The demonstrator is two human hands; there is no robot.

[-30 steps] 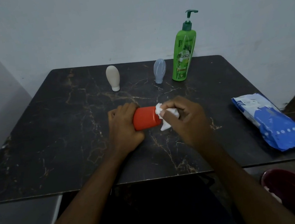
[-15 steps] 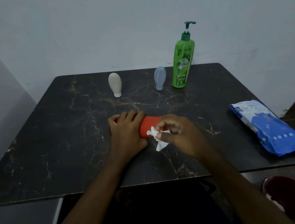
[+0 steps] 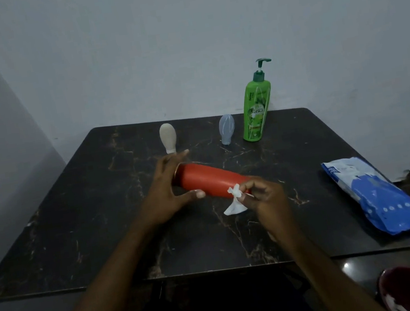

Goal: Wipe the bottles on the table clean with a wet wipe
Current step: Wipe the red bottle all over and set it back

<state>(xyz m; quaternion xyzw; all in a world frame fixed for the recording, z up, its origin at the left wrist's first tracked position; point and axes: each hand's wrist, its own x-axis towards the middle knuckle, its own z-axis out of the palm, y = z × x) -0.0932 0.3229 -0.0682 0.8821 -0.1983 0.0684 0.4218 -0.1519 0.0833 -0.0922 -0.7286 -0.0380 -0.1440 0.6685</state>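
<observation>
On a dark table (image 3: 102, 222), the left hand (image 3: 166, 187) grips the left end of a red bottle (image 3: 210, 181) lying on its side at the centre. The right hand (image 3: 265, 197) pinches a white wipe (image 3: 234, 204) against its right end. Behind stand a beige bottle (image 3: 168, 137), a pale blue bottle (image 3: 226, 128) and a green pump bottle (image 3: 257, 111). A blue wipe pack (image 3: 372, 192) lies far right.

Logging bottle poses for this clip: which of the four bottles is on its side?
The red bottle, gripped by the left hand. The beige bottle, pale blue bottle and green pump bottle stand upright.
</observation>
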